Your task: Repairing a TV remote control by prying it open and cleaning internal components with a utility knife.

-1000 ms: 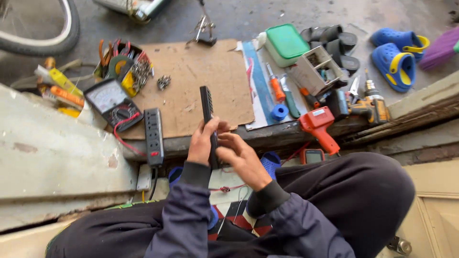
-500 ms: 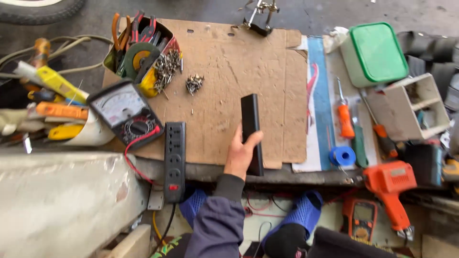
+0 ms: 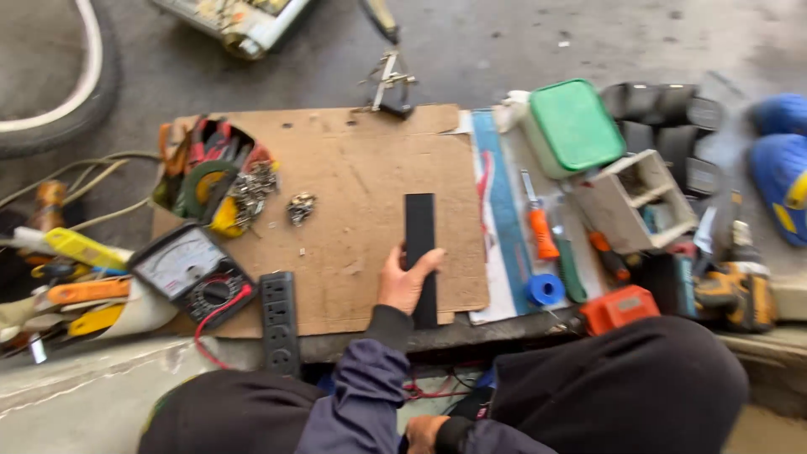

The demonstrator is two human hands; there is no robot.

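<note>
A second ago both hands gripped the black bar [image 3: 419,252] upright over the near edge of the cardboard sheet [image 3: 353,202]. Now the bar lies flat on the sheet, pointing toward 12 o'clock, under the left hand [image 3: 405,282] alone. The right hand [image 3: 424,433] has dropped toward 6 o'clock, down between the knees.
</note>
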